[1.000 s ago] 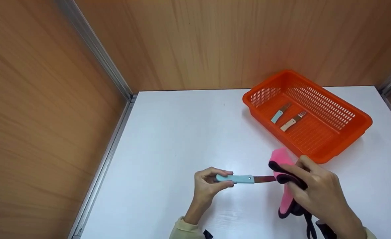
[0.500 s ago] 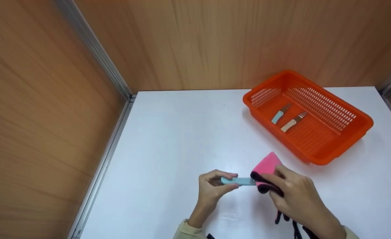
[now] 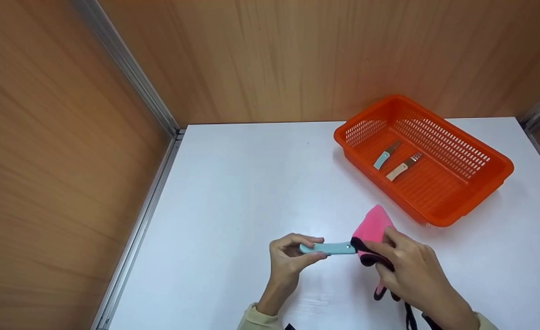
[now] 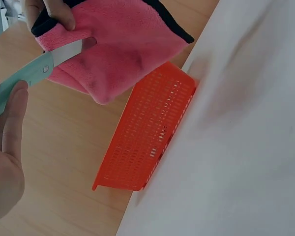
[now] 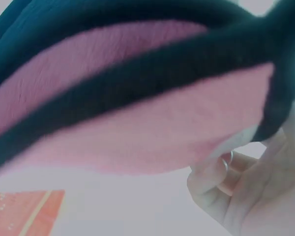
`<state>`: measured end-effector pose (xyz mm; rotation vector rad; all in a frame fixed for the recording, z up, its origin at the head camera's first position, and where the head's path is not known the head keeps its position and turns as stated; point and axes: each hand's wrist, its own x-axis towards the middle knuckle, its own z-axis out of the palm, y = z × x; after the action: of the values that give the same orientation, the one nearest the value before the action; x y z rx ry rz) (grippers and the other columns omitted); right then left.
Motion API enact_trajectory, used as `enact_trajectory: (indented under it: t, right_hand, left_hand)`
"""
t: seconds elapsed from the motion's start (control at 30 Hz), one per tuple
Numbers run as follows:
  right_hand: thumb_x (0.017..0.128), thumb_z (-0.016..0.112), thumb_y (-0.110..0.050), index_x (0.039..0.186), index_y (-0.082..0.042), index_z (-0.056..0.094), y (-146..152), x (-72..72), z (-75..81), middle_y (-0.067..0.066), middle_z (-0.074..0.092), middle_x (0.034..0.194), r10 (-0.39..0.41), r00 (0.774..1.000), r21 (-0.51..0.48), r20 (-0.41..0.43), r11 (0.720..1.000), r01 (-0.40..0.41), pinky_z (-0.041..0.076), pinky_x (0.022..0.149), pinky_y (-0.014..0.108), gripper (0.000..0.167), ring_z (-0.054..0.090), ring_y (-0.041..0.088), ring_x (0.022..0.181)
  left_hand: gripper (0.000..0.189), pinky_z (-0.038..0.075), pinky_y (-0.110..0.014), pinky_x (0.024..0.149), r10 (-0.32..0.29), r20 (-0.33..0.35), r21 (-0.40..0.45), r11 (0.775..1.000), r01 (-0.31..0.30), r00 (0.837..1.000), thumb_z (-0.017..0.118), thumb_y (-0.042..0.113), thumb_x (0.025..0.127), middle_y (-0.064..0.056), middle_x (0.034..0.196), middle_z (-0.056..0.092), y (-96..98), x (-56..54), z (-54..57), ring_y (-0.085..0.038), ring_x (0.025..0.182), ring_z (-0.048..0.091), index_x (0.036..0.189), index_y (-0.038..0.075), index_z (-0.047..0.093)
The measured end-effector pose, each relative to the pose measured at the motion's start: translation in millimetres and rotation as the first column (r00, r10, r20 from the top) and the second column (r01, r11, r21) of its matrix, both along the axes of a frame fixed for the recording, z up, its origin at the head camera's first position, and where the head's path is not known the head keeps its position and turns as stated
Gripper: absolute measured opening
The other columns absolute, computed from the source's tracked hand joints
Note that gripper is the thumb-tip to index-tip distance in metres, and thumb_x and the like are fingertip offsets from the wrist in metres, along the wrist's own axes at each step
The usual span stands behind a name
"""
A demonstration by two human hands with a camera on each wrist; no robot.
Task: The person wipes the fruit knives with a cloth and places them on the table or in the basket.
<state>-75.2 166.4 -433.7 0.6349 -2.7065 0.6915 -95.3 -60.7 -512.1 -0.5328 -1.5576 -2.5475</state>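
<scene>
My left hand (image 3: 286, 261) holds a knife by its light blue handle (image 3: 332, 248), thumb below and fingers above. The knife points right, roughly level, above the white table. My right hand (image 3: 412, 268) pinches a pink cloth (image 3: 374, 224) with black edging, folded around the blade close to the handle. In the head view the blade is hidden by the cloth. From the left wrist, a short stretch of the blade (image 4: 68, 52) shows, its tip end covered by the pink cloth (image 4: 118, 39). The cloth fills much of the right wrist view.
An orange basket (image 3: 458, 195) with slotted walls stands at the back right of the table (image 3: 233, 183). Inside lie a light blue-handled knife (image 3: 382, 160) and a beige-handled one (image 3: 397, 172). Wood-grain panels (image 3: 270, 59) close off the back and left sides.
My right hand and the cloth have moved left along the blade up to the handle, covering the blade from the head view. Since half a second ago both hands have shifted only slightly.
</scene>
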Motion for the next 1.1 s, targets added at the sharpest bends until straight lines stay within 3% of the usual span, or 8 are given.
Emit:
enact_trajectory:
  t: [0.2,0.47,0.8,1.03,1.1]
  right_hand:
    - [0.062,0.082,-0.002,0.093,-0.014,0.078,8,-2.3,1.6,-0.011,0.037,0.071,-0.02,1.0,-0.006,0.009,1.0,0.02,0.031,0.039,0.014,0.033,0.031,0.001,0.052]
    - [0.063,0.08,0.002,0.092,-0.012,0.077,16,-3.7,1.8,-0.01,0.039,0.071,-0.04,0.999,-0.021,0.012,0.999,0.04,0.034,0.04,0.015,0.033,0.033,0.003,0.054]
    - [0.06,0.082,0.004,0.094,-0.01,0.077,24,-2.6,-2.6,-0.009,0.039,0.071,-0.051,0.999,-0.038,-0.004,0.998,0.051,0.037,0.041,0.014,0.037,0.031,0.001,0.052]
    - [0.061,0.08,0.003,0.095,-0.012,0.076,32,-3.0,-4.8,-0.01,0.041,0.072,-0.068,0.998,-0.038,-0.007,0.997,0.068,0.039,0.042,0.016,0.037,0.034,0.003,0.054]
    - [0.061,0.08,0.003,0.093,-0.013,0.076,34,-3.5,-3.8,-0.01,0.042,0.072,-0.071,0.997,-0.043,-0.023,0.997,0.07,0.038,0.042,0.016,0.036,0.035,0.003,0.054]
  left_hand:
    - [0.022,0.058,-0.044,0.066,0.001,-0.007,-0.009,1.0,-0.001,1.0,0.074,-0.011,0.072,-0.03,0.093,0.066,-4.5,-1.2,3.6,-0.03,0.079,0.068,0.081,-0.018,0.056]
    - [0.023,0.058,-0.047,0.064,0.003,-0.01,-0.006,1.0,-0.004,1.0,0.073,-0.01,0.073,-0.038,0.092,0.061,-10.1,-1.6,6.8,-0.028,0.077,0.068,0.081,-0.019,0.054]
    - [0.022,0.058,-0.047,0.063,-0.003,-0.031,0.018,1.0,0.004,1.0,0.069,-0.011,0.076,-0.032,0.094,0.064,-16.1,-3.8,7.6,-0.027,0.075,0.069,0.085,-0.021,0.052]
    - [0.028,0.058,-0.045,0.066,0.028,0.005,-0.027,0.999,-0.028,1.0,0.07,-0.007,0.078,-0.021,0.096,0.069,-18.6,-4.4,5.2,-0.027,0.074,0.07,0.096,-0.021,0.056]
    - [0.028,0.058,-0.045,0.067,0.04,0.003,-0.046,0.998,-0.039,0.999,0.071,-0.006,0.078,-0.024,0.096,0.068,-20.3,-5.1,4.5,-0.027,0.075,0.07,0.097,-0.02,0.056]
